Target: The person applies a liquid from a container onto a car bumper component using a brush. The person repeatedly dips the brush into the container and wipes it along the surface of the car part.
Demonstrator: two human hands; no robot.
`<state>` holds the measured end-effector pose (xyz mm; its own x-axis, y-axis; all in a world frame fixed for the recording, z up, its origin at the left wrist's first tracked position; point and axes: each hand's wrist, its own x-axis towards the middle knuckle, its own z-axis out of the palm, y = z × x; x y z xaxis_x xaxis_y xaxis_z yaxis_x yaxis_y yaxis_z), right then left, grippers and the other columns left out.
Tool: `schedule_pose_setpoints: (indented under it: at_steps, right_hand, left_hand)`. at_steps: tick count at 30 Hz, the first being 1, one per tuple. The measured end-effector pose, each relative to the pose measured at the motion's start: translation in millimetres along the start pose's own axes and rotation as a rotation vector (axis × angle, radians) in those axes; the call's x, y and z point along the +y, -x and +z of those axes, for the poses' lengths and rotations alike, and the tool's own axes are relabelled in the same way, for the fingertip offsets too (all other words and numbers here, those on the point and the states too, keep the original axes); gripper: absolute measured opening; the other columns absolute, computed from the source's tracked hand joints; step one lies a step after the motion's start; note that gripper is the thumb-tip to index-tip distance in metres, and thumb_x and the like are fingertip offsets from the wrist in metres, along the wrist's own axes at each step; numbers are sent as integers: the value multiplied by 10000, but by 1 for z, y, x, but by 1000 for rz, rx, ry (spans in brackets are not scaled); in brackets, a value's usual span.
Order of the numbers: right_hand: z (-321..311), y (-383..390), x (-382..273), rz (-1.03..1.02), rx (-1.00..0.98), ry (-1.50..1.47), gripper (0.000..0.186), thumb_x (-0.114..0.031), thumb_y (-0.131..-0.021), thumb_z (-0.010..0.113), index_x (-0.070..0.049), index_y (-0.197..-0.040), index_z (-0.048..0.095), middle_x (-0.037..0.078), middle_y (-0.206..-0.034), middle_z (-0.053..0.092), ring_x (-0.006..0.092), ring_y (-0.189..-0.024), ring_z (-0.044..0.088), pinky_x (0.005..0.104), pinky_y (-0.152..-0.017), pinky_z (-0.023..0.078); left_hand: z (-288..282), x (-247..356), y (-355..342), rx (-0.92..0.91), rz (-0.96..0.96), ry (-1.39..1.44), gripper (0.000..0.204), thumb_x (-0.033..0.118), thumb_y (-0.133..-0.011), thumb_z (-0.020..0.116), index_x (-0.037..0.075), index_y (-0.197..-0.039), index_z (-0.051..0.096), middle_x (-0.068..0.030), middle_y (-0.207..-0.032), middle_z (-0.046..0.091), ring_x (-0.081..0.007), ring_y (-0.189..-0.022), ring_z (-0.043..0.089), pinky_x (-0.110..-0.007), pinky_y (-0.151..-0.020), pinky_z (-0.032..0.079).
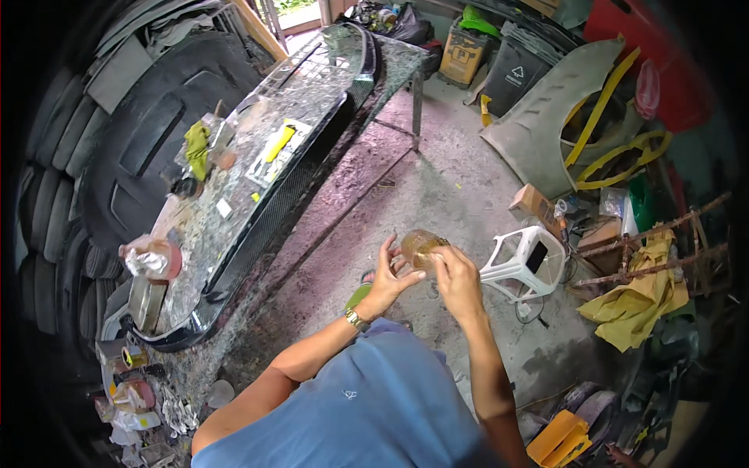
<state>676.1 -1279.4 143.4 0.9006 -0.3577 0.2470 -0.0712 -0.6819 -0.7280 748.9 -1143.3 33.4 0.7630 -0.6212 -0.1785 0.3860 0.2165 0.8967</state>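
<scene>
In front of my body, a translucent amber, rounded container-like thing (422, 243) is held up between my hands; its exact kind is unclear. My right hand (458, 282) grips it from the right, with thumb and fingers bent at its edge. On the other side, my left hand (384, 279) has its fingers and thumb apart, curving round the thing's left side and underside; a gap shows between index finger and thumb. A gold-coloured watch (356, 319) is on my left wrist. To the left, a long black carbon-patterned car part (269, 214) lies along the edge of a stained worktable (251, 125).
A white plastic stool (534, 243) stands to the right. Beyond it lean a grey fender panel (538, 132) and rusty metal bars (655, 261). Yellow-brown paper (636, 312) lies crumpled there. On the table are a yellow tool (280, 143) and a pinkish container (164, 264). Stacked tyres (58, 179) line the left.
</scene>
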Motion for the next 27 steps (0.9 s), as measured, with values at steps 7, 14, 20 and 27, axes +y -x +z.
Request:
schedule_pose_setpoints:
  at_steps: [7, 14, 20, 27]
  right_hand:
    - [-21, -123, 75, 28, -29, 102, 114, -74, -926, 553, 1, -976, 622, 183, -915, 643, 383, -841, 628, 423, -720, 486]
    - [-42, -270, 138, 42, 1, 116, 118, -43, -924, 530, 3, -982, 622, 187, -935, 635, 387, -857, 620, 432, -747, 482]
    - [-53, -391, 179, 20, 5, 74, 141, -68, -932, 523, -8, -1005, 628, 175, -941, 635, 376, -870, 621, 430, -760, 482]
    - [-68, -525, 255, 2, -19, -2, 132, -71, -924, 563, 11, -1002, 630, 172, -904, 644, 323, -823, 640, 393, -736, 489]
  left_hand:
    - [21, -6, -151, -13, 18, 68, 1031, 62, -749, 816, 176, -1507, 126, -143, -1355, 328, -266, -1283, 412, -387, -976, 470]
    - [40, 29, -313, -44, -21, 39, 1072, 133, -738, 845, 119, -1502, 92, -139, -1354, 312, -290, -1325, 377, -394, -986, 489]
    - [50, 62, -427, -40, -29, -8, 1066, 164, -746, 843, 129, -1505, 95, -136, -1349, 315, -286, -1319, 383, -386, -985, 485]
    - [67, 60, -559, 82, -12, -29, 1042, 145, -737, 846, 131, -1501, 137, -134, -1329, 344, -264, -1250, 432, -374, -960, 489]
